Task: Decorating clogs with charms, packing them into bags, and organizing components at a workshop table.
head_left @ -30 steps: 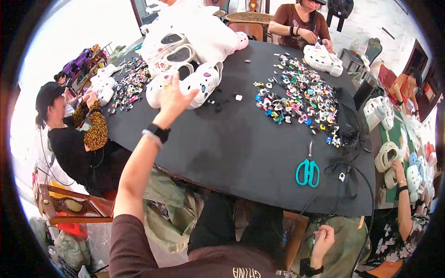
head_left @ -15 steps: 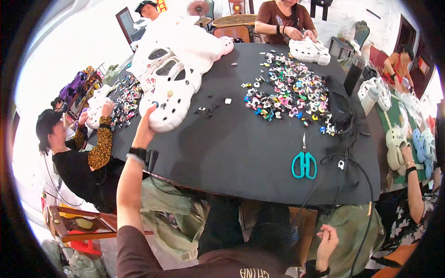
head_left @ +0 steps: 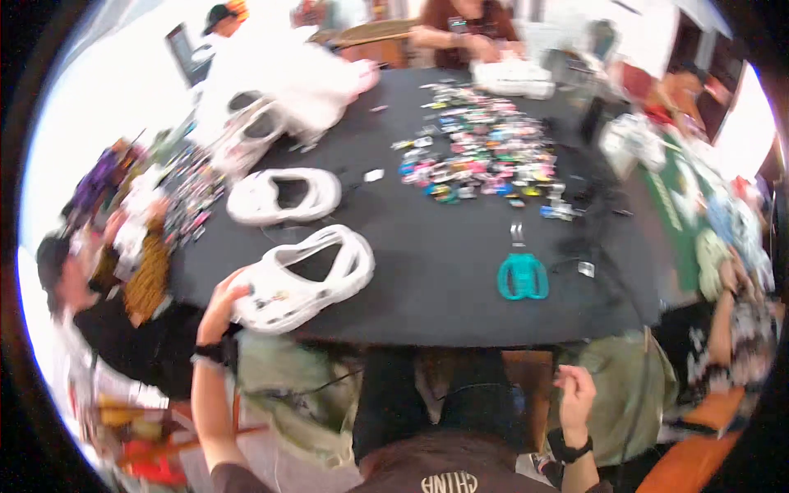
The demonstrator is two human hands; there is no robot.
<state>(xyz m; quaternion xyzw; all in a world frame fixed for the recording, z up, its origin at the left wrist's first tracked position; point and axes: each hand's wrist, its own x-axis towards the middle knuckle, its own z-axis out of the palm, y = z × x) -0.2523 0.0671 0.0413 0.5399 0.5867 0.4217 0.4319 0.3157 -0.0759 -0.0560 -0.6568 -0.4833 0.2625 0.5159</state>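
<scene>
My left hand (head_left: 220, 306) grips a white clog (head_left: 283, 306) by its toe, with a blue thumbnail on top. The clog is tilted over the table's near left edge, its heel strap toward the right. Small charms show on its upper, too blurred to make out. Behind it a second white clog (head_left: 283, 197) lies on the table. My right hand (head_left: 578, 394) hangs beside my lap below the table edge, fingers loosely bent and apart, with nothing seen in it. Teal-handled scissors (head_left: 523, 277) lie on the table's right side.
A heap of colourful shoe charms (head_left: 485, 152) covers the black table (head_left: 411, 279) at the back right. Another charm pile (head_left: 195, 193) lies at the left. More pale clogs (head_left: 251, 131) and a white bag (head_left: 271, 78) stand behind. Co-workers sit left, opposite and right.
My left hand has drawn a white clog nearer, away from the clogs at the back left. Another clog now lies apart behind it. My view has shifted; my right hand stays low.
</scene>
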